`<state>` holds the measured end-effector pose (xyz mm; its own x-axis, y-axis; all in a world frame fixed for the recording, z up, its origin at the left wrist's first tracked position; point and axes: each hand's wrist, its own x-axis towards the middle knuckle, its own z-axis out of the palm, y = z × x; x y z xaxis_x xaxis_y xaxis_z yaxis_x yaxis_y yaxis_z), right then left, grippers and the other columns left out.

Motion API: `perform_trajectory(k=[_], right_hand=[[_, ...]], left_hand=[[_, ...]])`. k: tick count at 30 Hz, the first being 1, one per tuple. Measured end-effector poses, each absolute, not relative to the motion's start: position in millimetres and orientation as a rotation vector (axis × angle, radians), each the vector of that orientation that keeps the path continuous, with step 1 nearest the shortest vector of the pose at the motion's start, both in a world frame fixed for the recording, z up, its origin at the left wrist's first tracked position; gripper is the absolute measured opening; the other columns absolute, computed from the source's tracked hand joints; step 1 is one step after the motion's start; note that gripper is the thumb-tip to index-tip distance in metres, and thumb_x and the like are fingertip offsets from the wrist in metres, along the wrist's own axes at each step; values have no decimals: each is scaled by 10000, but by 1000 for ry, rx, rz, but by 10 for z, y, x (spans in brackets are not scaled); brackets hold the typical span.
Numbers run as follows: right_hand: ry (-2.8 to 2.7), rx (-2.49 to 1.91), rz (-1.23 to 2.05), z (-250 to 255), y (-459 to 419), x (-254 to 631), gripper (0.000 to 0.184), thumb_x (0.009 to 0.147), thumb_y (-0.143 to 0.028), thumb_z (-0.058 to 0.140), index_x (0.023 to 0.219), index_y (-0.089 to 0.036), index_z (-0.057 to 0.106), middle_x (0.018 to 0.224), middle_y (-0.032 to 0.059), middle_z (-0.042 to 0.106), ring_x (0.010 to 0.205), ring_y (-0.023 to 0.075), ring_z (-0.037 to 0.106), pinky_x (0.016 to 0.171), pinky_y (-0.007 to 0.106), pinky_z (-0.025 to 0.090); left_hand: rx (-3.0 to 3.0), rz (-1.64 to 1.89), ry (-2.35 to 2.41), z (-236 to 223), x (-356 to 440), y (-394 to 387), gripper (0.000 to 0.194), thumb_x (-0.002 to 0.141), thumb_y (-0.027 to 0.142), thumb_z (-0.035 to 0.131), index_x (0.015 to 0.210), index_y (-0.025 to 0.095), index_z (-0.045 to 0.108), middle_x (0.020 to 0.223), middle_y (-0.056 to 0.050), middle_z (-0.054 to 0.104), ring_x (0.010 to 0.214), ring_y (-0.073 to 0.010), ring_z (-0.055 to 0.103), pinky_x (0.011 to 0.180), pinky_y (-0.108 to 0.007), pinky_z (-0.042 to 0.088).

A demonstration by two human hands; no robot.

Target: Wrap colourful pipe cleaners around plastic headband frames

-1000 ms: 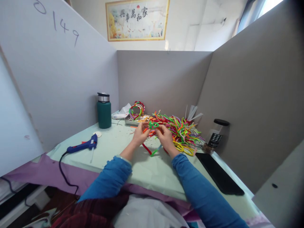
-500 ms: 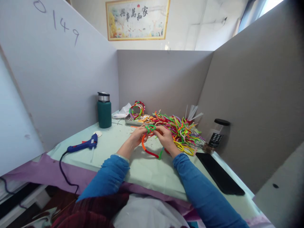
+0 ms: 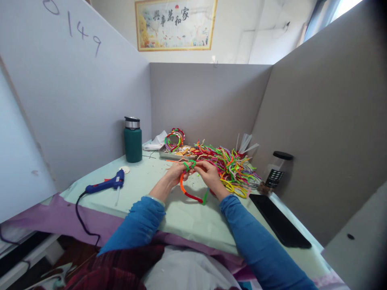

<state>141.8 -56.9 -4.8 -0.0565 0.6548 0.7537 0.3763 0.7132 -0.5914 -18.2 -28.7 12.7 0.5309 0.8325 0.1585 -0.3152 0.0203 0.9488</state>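
Observation:
Between my two hands is a headband wrapped in pipe cleaner (image 3: 193, 197), orange, red and green along its curve, which hangs below my fingers. Green pipe cleaner loops (image 3: 190, 164) stand at its top. My left hand (image 3: 176, 173) is closed round the band's upper left part. With thumb and fingers pinched, my right hand (image 3: 208, 173) grips the green loops from the right. The fingertips partly hide where loops and band meet.
A heap of colourful pipe cleaners (image 3: 229, 161) lies beyond my right hand, beside a metal tray (image 3: 169, 155). Finished-looking bands (image 3: 174, 139) rest on the tray. A blue glue gun (image 3: 105, 185), green bottle (image 3: 133, 141), clear jar (image 3: 276, 171) and black phone (image 3: 279, 219) stand or lie around.
The green loops have shifted slightly and look bent lower and more leftward between my fingers. Both hands stay in nearly the same place.

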Motion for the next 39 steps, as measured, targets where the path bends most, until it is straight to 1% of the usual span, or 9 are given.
perform_trajectory(k=[6, 9, 15, 20, 24, 28, 32, 35, 39], right_hand=[[-1558, -853, 437, -57, -509, 1435, 209, 789, -356, 602, 900, -182, 638, 859, 49, 672, 782, 188, 622, 716, 309, 497], [-1490, -856, 494, -33, -519, 1442, 208, 758, -374, 624, 848, -187, 612, 796, 28, 648, 701, 161, 593, 622, 272, 478], [-1452, -806, 955, 40, -599, 1494, 289, 760, -429, 615, 909, -184, 584, 688, -6, 595, 451, 74, 405, 397, 201, 292], [-1355, -761, 915, 74, -602, 1498, 316, 738, -411, 623, 952, -180, 600, 717, 9, 617, 482, 85, 444, 411, 209, 322], [-1226, -775, 643, 69, -569, 1419, 254, 757, -388, 606, 924, -198, 587, 698, -11, 597, 515, 93, 475, 471, 221, 394], [-1216, -782, 489, 44, -529, 1361, 269, 801, -395, 567, 972, -188, 589, 849, 37, 639, 609, 119, 545, 547, 247, 466], [-1300, -800, 321, 7, -516, 1353, 298, 846, -371, 526, 1062, -177, 589, 1023, 86, 652, 872, 183, 615, 745, 312, 513], [-1527, -842, 162, -41, -544, 1306, 331, 867, -308, 512, 1169, -196, 584, 1160, 97, 621, 1057, 214, 564, 927, 382, 452], [-1857, -901, -122, -115, -596, 1174, 453, 839, -251, 557, 1289, -206, 530, 1304, 113, 541, 1190, 266, 453, 1023, 467, 357]], left_hand=[[1261, 964, 534, 135, -172, -300, 343, 659, 422, 719, 790, 136, 583, 616, -6, 606, 344, -34, 408, 348, -190, 287], [1255, 945, 476, 133, -206, -299, 343, 681, 407, 709, 858, 133, 604, 705, -26, 639, 376, -36, 435, 374, -196, 307], [1285, 1015, 442, 113, -227, -271, 408, 645, 387, 757, 923, 131, 602, 666, 9, 598, 342, -6, 345, 361, -191, 214], [1317, 1369, 592, 60, -147, -174, 439, 610, 422, 773, 882, 146, 567, 716, 6, 604, 561, -86, 553, 535, -222, 424], [1508, 1704, 835, 49, -133, -151, 290, 671, 403, 715, 738, 159, 574, 716, -7, 604, 686, -117, 567, 653, -242, 443], [1786, 1877, 986, 41, -140, -200, 216, 727, 379, 666, 669, 179, 608, 718, -19, 611, 710, -131, 556, 662, -239, 435], [1813, 1523, 766, 19, -77, -236, 248, 714, 383, 680, 806, 153, 686, 784, -47, 669, 700, -144, 585, 657, -258, 460], [1614, 1360, 567, 20, -34, -242, 395, 703, 433, 688, 973, 145, 680, 923, -66, 690, 799, -164, 615, 704, -271, 486], [1313, 1329, 522, 34, -67, -224, 429, 663, 471, 719, 905, 124, 648, 811, -45, 671, 685, -133, 605, 619, -252, 486]])
